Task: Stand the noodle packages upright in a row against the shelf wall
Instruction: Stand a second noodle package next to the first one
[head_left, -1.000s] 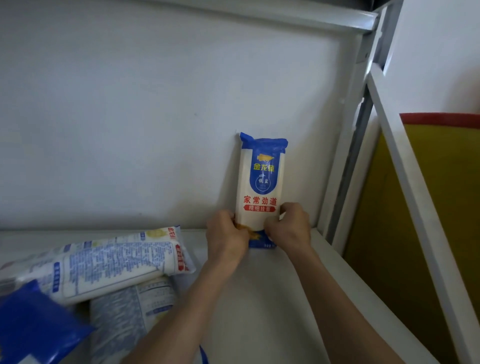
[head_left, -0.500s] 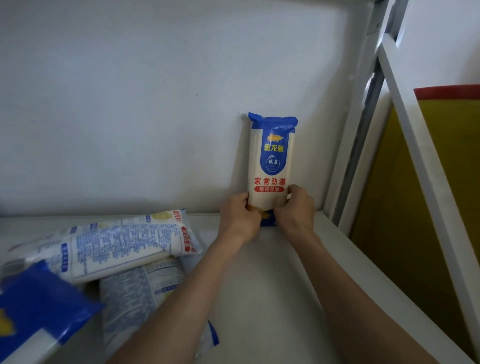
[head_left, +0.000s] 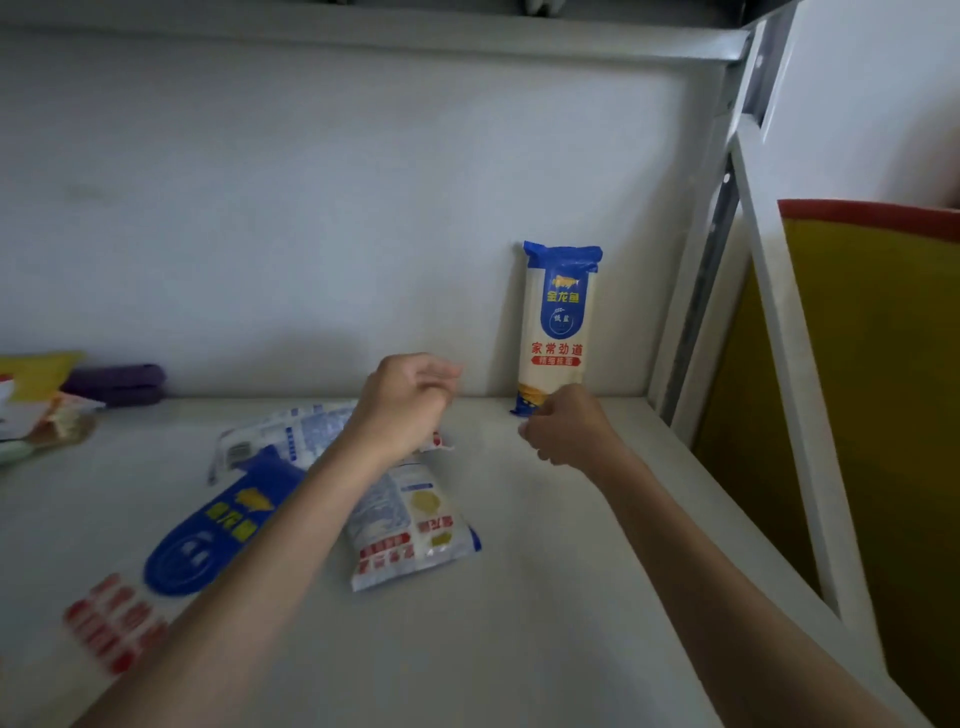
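One noodle package (head_left: 558, 322), white with a blue top and red writing, stands upright against the shelf's back wall (head_left: 311, 208) near the right corner. My right hand (head_left: 569, 428) is loosely curled just in front of its bottom edge and hides the lower right corner. My left hand (head_left: 402, 402) hovers to the left of the package, fingers curled, with nothing in it. Three more packages lie flat on the shelf board: one with its printed back up (head_left: 283, 441), one under my left forearm (head_left: 410, 525), and one with its blue front up (head_left: 208, 535).
A purple object (head_left: 119, 384) and a yellow bag (head_left: 36, 371) sit against the wall at far left. The white metal shelf post (head_left: 696, 312) closes the right corner. Beyond it stands a yellow panel with a red top edge (head_left: 883, 389).
Both hands have come off the upright package; the left hand moved left and up, the right hand drew back slightly. The package stays standing. The camera pulled back, showing more shelf.
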